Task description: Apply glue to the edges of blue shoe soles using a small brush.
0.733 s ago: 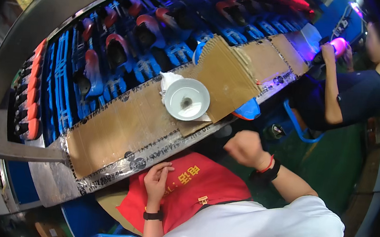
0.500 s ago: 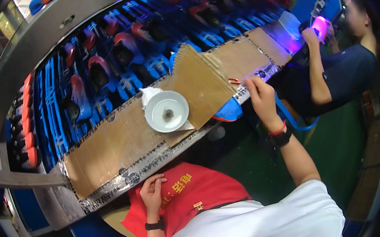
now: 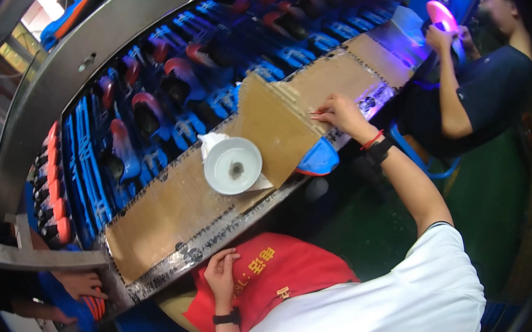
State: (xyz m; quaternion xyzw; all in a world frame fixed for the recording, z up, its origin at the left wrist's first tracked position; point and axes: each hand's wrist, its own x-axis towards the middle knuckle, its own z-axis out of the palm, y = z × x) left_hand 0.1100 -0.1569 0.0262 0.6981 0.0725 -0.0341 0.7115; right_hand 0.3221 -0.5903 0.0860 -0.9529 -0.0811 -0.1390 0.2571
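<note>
My right hand (image 3: 342, 114) pinches a small thin red U-shaped piece (image 3: 315, 112), its form clearer in the earlier frame. It is at the right edge of a brown cardboard sheet (image 3: 267, 121) with a ragged upper edge. My left hand (image 3: 221, 278) lies loosely bent over the red apron (image 3: 282, 267) on my lap, with nothing seen in it. Left of the sheet stands a round whitish bowl (image 3: 213, 179) of clear liquid with a dark spot at its bottom. Crumpled white tissue (image 3: 209, 140) touches the bowl. A blue piece with an orange edge (image 3: 319, 158) shows beside the sheet.
The cardboard-covered bench (image 3: 157, 229) runs along a rack of blue holders with red-and-blue shoe parts (image 3: 178, 77). A metal bar (image 3: 39, 255) crosses at left. One co-worker (image 3: 488, 91) holds a pink-lit piece (image 3: 442, 16); another person's hands (image 3: 78, 284) are at lower left.
My right hand has moved left and slightly down with the red piece, to the cardboard sheet's edge. Another person's hands have appeared at lower left. My left hand stays on my lap.
</note>
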